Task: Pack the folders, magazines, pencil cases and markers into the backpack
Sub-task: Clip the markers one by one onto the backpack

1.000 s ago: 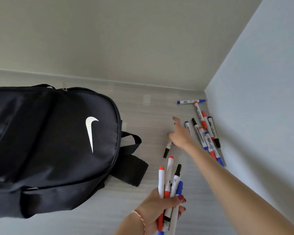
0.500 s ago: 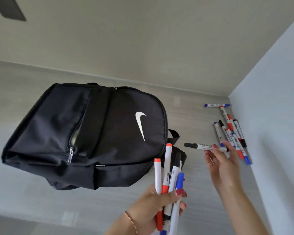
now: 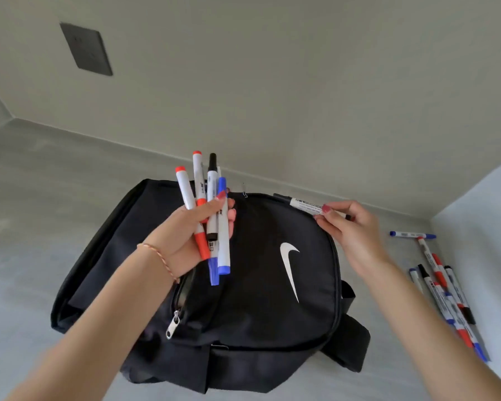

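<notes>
Black backpack [image 3: 243,285], frame centre, front pocket unzipped to receive; loose markers [image 3: 446,290] at right edge awaiting pickup; left hand [image 3: 185,235] clenches a marker bundle [image 3: 211,215] above the pocket; right hand [image 3: 356,233] pinches one black-capped marker [image 3: 305,205].

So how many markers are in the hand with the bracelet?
About 5 markers, bunched in the left hand above the backpack: two red-capped, one black-capped, two blue-ended. They overlap, so another may be hidden.

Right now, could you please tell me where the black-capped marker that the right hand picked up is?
The right hand pinches the black-capped marker above the backpack's top edge, right of centre.
</notes>
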